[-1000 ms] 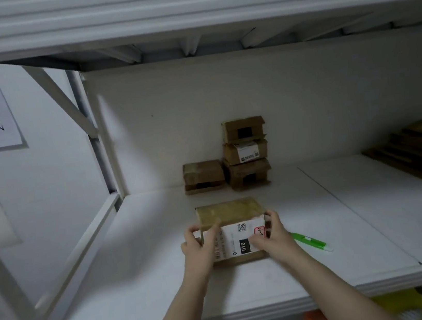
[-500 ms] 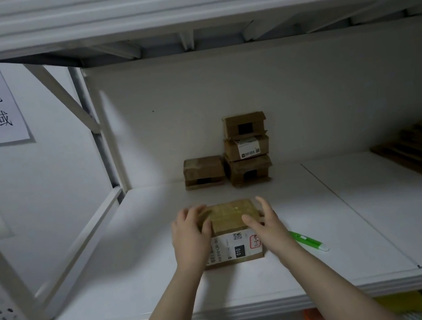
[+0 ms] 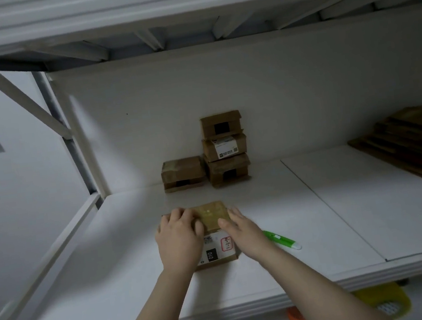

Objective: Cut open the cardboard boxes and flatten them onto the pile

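Note:
A small brown cardboard box with a white shipping label on its near face sits on the white shelf. My left hand lies over its top left part, fingers bent over the far edge. At the box's right side is my right hand, with the thumb on top and the fingers along the side. A green utility knife lies on the shelf just right of my right hand, untouched. The pile of flattened cardboard rests at the far right.
Three sealed boxes are stacked against the back wall, with another box to their left. The upper shelf hangs low overhead. A slanted frame brace closes the left side. Yellow tape and orange tape sit below the shelf.
Both hands slid from the box's near face up onto its top and sides. The box now sits slightly farther back, and the view has shifted a little.

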